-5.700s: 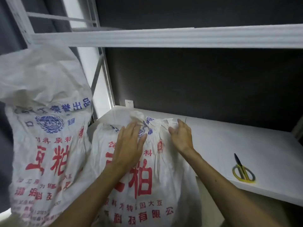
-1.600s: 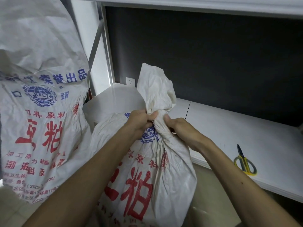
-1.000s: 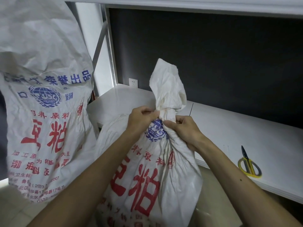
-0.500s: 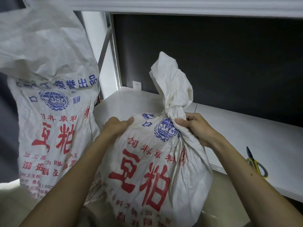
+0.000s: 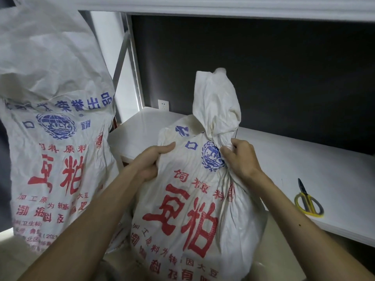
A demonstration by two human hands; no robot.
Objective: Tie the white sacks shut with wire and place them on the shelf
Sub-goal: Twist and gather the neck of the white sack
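Note:
A white sack [image 5: 192, 199] with red and blue print stands in front of me, its neck gathered tight and its top flopping upward. My right hand [image 5: 240, 157] grips the gathered neck. My left hand [image 5: 151, 159] clutches the sack's upper left shoulder. The wire itself is hidden among the folds. A second white sack [image 5: 54, 138] with an untied, loose top stands at the left. The white shelf [image 5: 284, 163] runs behind the sack.
Yellow-handled scissors [image 5: 307, 201] lie on the shelf at the right. An upper shelf board [image 5: 223, 5] spans the top of the view. A metal upright [image 5: 133, 63] and a wall socket [image 5: 163, 104] sit at the shelf's back left, against a dark wall.
My left hand has left the neck and moved down to the sack's left shoulder. The sack has come up and turned its printed face toward me. My right hand stays on the neck.

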